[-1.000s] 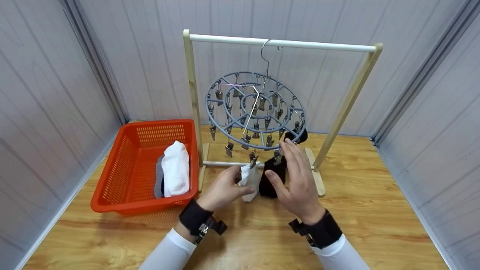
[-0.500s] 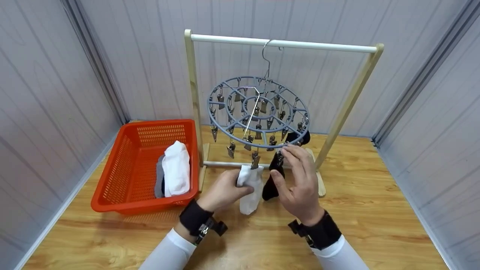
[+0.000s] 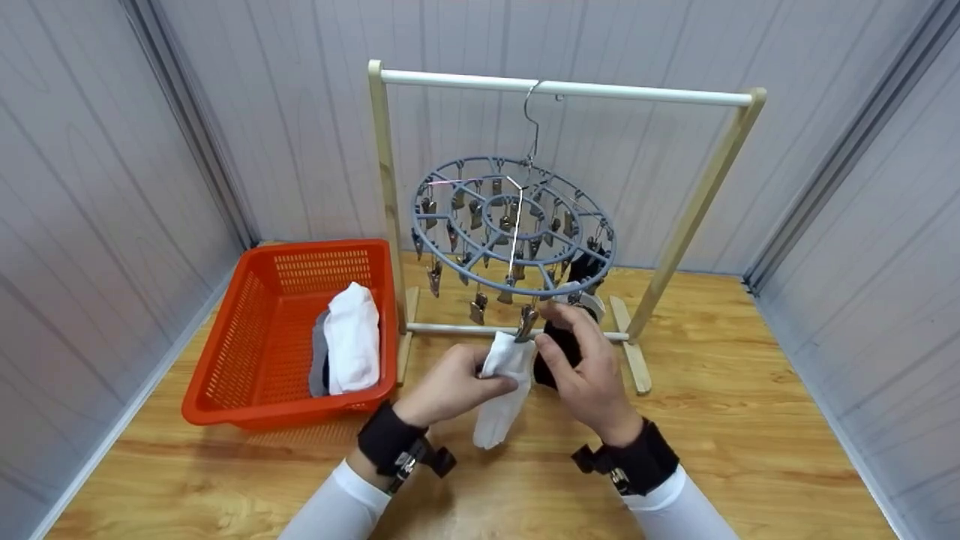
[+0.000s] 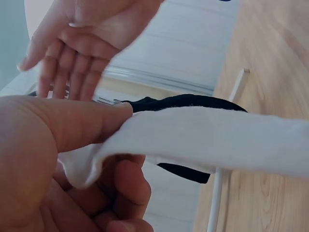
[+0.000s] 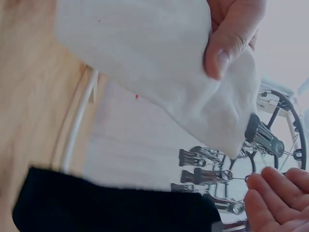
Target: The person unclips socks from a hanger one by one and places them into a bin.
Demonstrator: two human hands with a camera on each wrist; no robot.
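My left hand (image 3: 457, 386) pinches a white sock (image 3: 501, 409) near its cuff, thumb on top and fingers curled beneath. A metal clip (image 3: 527, 321) of the round grey clip hanger (image 3: 480, 274) bites a corner of the cuff, as the right wrist view also shows at the clip (image 5: 263, 135). The rest of the sock dangles below. Close beside that clip is my right hand (image 3: 589, 375), fingers loosely extended and holding nothing. Behind it hangs a black sock (image 3: 551, 364), partly hidden by the right hand.
The hanger hooks over the white rail (image 3: 637, 90) of a wooden stand. Further dark socks (image 3: 589, 266) hang at its far right. An orange basket (image 3: 225, 360) on the left holds a folded white sock (image 3: 352, 345) and a grey one (image 3: 319, 360).
The hanger has swung and turned slightly, and the clipped white sock has shifted a little right and hangs lower. My right hand has moved slightly left and down, away from the hanger's rim.
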